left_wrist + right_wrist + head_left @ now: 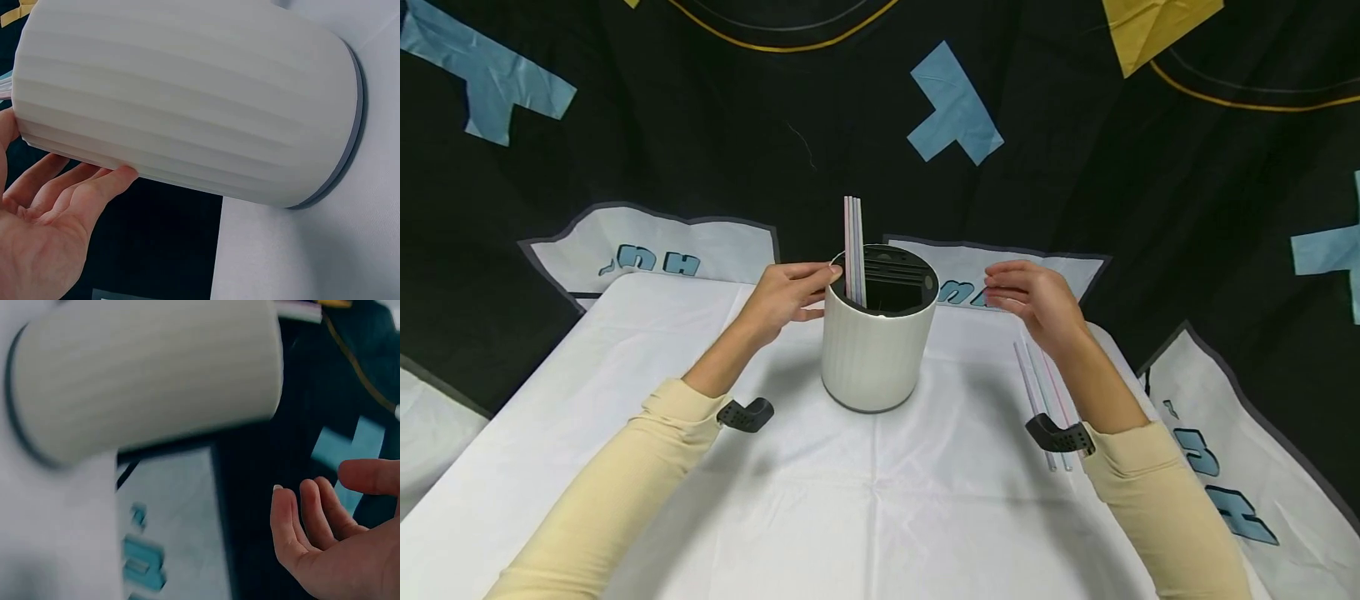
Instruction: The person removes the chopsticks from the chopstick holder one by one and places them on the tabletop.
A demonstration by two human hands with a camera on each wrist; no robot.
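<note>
A white ribbed round holder [874, 358] with a black divided insert [898, 271] stands upright on the table. Several thin, pale straws [854, 242] rise from the left side of its opening. My left hand [788, 293] touches the holder's left side, its thumb at the rim and its fingers lying along the wall; the left wrist view shows this hand [56, 219] close up. To the right of the holder, apart from it, my right hand [1030, 300] hovers with loosely bent fingers and nothing in them. The right wrist view shows that hand [340, 544] below the blurred holder [150, 375].
More pale and pink straws [1037, 392] lie on the white-covered table [820, 525], under and beside the right forearm. Behind the table hangs a black cloth [760, 125] with blue tape pieces [957, 108]. A dark device sits on each wrist.
</note>
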